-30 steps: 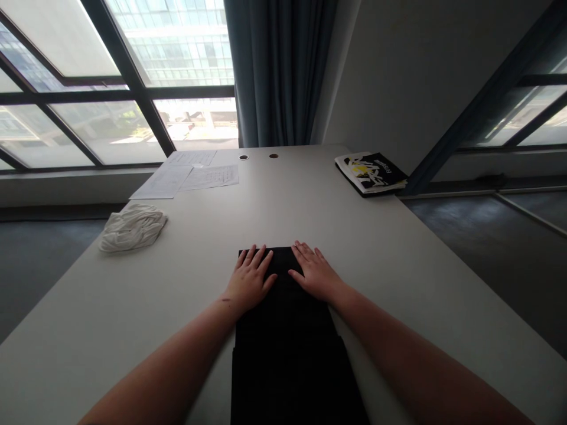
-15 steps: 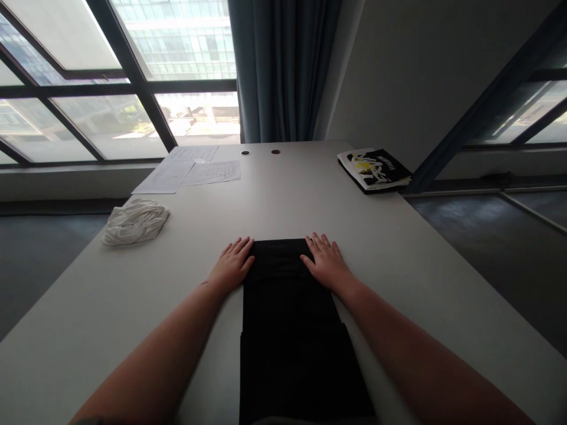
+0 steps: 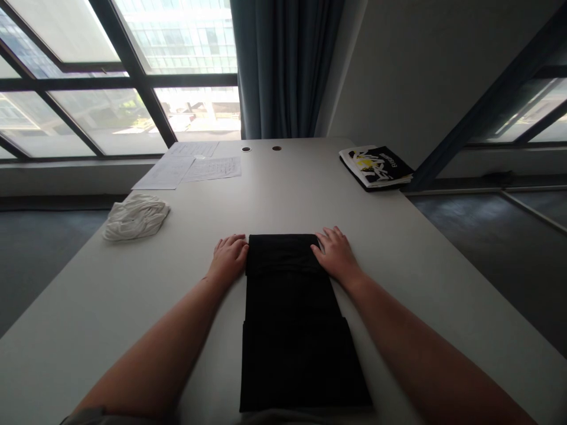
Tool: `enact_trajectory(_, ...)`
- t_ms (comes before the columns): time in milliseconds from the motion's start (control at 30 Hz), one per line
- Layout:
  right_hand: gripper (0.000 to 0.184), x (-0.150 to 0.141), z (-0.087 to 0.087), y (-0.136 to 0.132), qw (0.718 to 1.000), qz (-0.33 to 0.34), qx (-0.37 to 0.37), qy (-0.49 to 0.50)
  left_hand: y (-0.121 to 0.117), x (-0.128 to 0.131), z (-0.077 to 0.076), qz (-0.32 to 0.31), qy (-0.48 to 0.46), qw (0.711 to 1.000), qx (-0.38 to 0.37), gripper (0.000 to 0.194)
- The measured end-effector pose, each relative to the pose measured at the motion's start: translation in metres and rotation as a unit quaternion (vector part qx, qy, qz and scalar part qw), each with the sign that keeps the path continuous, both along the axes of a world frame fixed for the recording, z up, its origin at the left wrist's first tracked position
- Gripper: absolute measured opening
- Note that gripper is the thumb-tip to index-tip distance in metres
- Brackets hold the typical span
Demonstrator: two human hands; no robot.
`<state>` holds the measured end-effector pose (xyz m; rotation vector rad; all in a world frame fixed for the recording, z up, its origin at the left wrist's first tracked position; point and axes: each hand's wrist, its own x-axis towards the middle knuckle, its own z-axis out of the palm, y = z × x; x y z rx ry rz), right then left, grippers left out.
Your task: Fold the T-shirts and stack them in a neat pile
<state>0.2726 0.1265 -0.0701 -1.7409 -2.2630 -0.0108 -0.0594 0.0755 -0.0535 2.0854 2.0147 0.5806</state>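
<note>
And there it was, centre stage: the black cloth (image 3: 292,360) lay long and flat on the white table (image 3: 274,206), running from the near edge up toward the middle, neat and squared off. The left hand (image 3: 228,258) was right at its far left corner, palm down, loosely open, fingers fairly close together and thumb by the cloth's side; it gripped nothing that showed. Across on the far right corner, the right hand (image 3: 339,255) was open too, fingers a little apart, thumb touching the edge, no clear pinch on the fabric.

So how far along was it? Well along in the flattening, by the look of it: the sides ran fairly straight, and the cloth showed stepped layers, a shorter band at the far end and a wider section nearest the body. What was left? A few small wrinkles crossed that far band, and the layers did not line up at the sides. Whether any more folds were due, the view could not tell.

Off to the left, a crumpled white cloth (image 3: 135,218) sat bunched and unflattened, with sheets of paper (image 3: 163,172) beyond it. Over on the far right rested a black-and-white printed bundle (image 3: 376,167), apart from both hands.
</note>
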Motion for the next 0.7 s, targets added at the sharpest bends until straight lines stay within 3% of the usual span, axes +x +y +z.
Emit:
enact_trajectory(133,0.026,0.005,0.015,-0.001,0.999,-0.024,0.011,0.020,0.000,-0.001,0.004,-0.033,0.010,0.999,0.003,0.032)
enact_trajectory(267,0.034,0.002,0.023,-0.007,0.999,-0.018,-0.037,-0.003,-0.003,0.002,0.005,-0.061,0.028,0.998,-0.009,0.036)
enact_trajectory(400,0.033,-0.004,0.020,-0.006,0.999,-0.016,-0.037,-0.018,-0.003,0.003,0.006,-0.073,0.035,0.997,-0.013,0.032)
enact_trajectory(633,0.030,-0.016,0.014,0.019,0.998,-0.050,-0.032,0.002,0.018,0.014,0.004,0.038,0.054,0.998,0.021,0.024)
enact_trajectory(700,0.027,-0.016,0.014,0.022,0.998,-0.056,-0.016,0.028,0.018,0.017,0.006,0.040,0.056,0.997,0.024,0.023)
